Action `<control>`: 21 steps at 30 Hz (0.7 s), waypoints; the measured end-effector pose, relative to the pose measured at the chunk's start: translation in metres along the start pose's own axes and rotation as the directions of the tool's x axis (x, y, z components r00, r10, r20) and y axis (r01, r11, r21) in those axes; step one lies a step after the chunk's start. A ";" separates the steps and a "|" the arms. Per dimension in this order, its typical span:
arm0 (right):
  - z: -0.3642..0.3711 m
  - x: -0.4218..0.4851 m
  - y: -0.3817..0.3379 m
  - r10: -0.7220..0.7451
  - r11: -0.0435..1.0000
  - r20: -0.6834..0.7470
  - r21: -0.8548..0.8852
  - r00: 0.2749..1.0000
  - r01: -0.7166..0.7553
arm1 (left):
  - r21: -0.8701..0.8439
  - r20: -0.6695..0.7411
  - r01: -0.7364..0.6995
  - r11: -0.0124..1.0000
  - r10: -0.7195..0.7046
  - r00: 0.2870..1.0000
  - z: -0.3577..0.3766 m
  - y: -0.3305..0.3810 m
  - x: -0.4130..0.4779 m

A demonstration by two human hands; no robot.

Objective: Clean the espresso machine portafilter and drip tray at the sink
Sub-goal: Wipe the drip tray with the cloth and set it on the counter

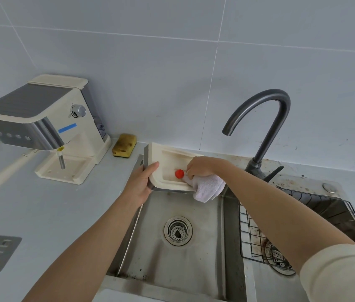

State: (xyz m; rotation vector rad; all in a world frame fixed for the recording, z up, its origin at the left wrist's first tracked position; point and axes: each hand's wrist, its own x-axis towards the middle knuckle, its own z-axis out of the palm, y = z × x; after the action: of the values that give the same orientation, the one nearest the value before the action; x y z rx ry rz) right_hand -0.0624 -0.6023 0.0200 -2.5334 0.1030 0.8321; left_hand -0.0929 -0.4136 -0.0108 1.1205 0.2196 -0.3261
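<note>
Grips the left end of the drip tray [167, 159] with the left hand [140, 184], thumb laid over the rim, other fingers hidden behind it, above the far left corner of the sink [194, 214]. Bunches a white cloth [208, 189] in the right hand [202, 167], fingers curled tight, just right of the red float [179, 173]. Could twist the tray out of that one-ended grip, or knock the float loose, if pressed hard. Tilts the tray's open face toward the near side, long axis running left to right.

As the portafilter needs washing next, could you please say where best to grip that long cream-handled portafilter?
Probably the portafilter's cream handle, coming from the front left: it juts out freely from under the cream-and-steel espresso machine, while its head is hidden.
</note>
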 end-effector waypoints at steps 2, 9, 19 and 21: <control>-0.001 -0.006 -0.001 -0.029 1.000 0.010 -0.001 1.000 0.029 | 0.016 -0.008 0.016 1.000 -0.016 1.000 0.000 0.000 0.001; -0.003 -0.011 0.007 -0.212 0.965 -0.117 0.132 0.970 0.226 | -0.124 -0.100 0.078 0.989 -0.091 0.991 -0.007 0.006 0.004; 0.023 -0.041 -0.034 -0.144 0.742 -0.714 0.380 0.685 0.552 | -0.339 -0.258 0.020 0.940 -0.113 0.960 0.017 0.015 0.013; 0.040 -0.042 -0.044 -0.178 0.765 -0.766 0.287 0.617 0.577 | -0.374 -0.241 -0.004 0.928 -0.093 0.966 0.029 0.017 0.013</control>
State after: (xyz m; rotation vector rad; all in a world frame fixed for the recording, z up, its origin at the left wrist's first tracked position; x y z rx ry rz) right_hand -0.1084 -0.5478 0.0341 -2.0703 -0.0047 -0.3628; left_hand -0.0743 -0.4354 0.0116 0.7778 0.5159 -0.1688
